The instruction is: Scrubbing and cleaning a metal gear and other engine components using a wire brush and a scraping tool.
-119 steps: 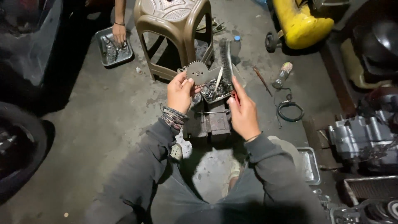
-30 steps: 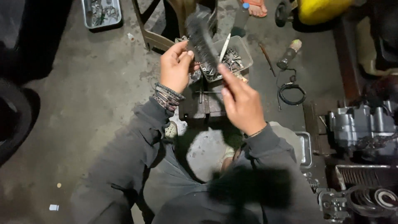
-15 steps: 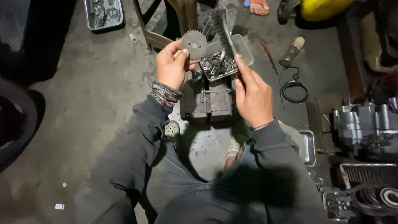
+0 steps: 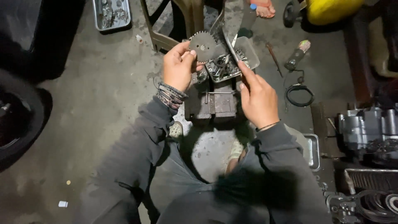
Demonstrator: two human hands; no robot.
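Fingers of the left hand [image 4: 179,66] pinch a toothed gear [image 4: 202,45] at upper centre; the right hand [image 4: 258,97] grips a thin metal strip [image 4: 230,49]. Either could slip into the parts tray [image 4: 251,54] below, since both holds look light.

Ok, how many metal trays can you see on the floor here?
2: one metal tray full of small parts at the top left, another tray by the right elbow, partly hidden by the sleeve. Others may lie out of view.
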